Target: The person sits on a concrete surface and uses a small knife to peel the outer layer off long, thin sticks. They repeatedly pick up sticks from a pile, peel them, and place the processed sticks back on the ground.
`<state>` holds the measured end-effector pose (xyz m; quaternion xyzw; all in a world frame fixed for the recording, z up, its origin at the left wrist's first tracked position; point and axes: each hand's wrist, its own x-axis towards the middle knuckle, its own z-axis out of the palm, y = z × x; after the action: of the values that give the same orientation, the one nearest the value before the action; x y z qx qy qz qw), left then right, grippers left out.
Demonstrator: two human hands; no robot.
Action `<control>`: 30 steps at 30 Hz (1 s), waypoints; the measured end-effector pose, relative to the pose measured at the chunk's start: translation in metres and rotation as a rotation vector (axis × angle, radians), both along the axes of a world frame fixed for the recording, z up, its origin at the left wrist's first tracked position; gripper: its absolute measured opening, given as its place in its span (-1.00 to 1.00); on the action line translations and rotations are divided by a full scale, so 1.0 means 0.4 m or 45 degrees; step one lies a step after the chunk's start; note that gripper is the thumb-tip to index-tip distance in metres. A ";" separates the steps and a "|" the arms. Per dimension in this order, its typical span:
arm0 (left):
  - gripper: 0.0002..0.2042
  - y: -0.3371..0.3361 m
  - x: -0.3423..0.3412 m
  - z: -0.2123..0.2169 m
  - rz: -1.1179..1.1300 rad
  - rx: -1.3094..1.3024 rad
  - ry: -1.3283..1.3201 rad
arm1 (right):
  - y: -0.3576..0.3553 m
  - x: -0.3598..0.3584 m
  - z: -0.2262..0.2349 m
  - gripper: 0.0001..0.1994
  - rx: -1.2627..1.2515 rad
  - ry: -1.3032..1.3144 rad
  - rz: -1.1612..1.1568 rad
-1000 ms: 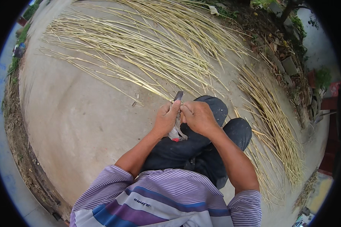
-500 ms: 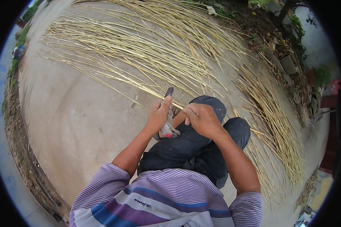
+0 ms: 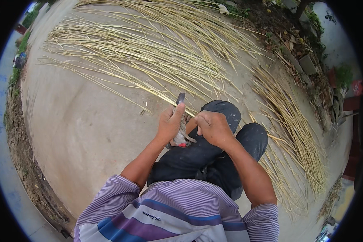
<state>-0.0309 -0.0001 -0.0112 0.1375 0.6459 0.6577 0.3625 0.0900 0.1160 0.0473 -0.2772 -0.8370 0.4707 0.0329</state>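
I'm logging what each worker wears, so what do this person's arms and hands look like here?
Both hands are bare: the left hand and right hand wear no gloves, rings or watch that shows. The forearms are bare up to short sleeves of a shirt striped in purple and white, with broader blue and purple bands lower down.

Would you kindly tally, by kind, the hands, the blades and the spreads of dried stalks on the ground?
Hands: 2, left hand and right hand
Blades: 1, dark blade in the left hand
Stalk spreads: 2, big spread and right-side spread
Total: 5
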 end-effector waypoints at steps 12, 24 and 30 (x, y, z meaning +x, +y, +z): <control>-0.53 -0.003 -0.052 0.018 0.095 -0.039 0.053 | -0.005 0.019 0.049 -0.76 0.078 -0.007 -0.027; -0.46 -0.029 -0.029 -0.010 -0.124 -0.545 0.943 | -0.051 -0.013 -0.019 -0.76 0.360 0.067 -0.014; -0.53 -0.043 -0.049 -0.032 -0.162 0.082 -0.191 | -0.034 -0.002 -0.019 -0.79 -0.053 0.058 -0.112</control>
<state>-0.0504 -0.0172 -0.0240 0.1401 0.5853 0.6623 0.4464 0.0892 0.1025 0.0397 -0.3034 -0.8131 0.4923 0.0669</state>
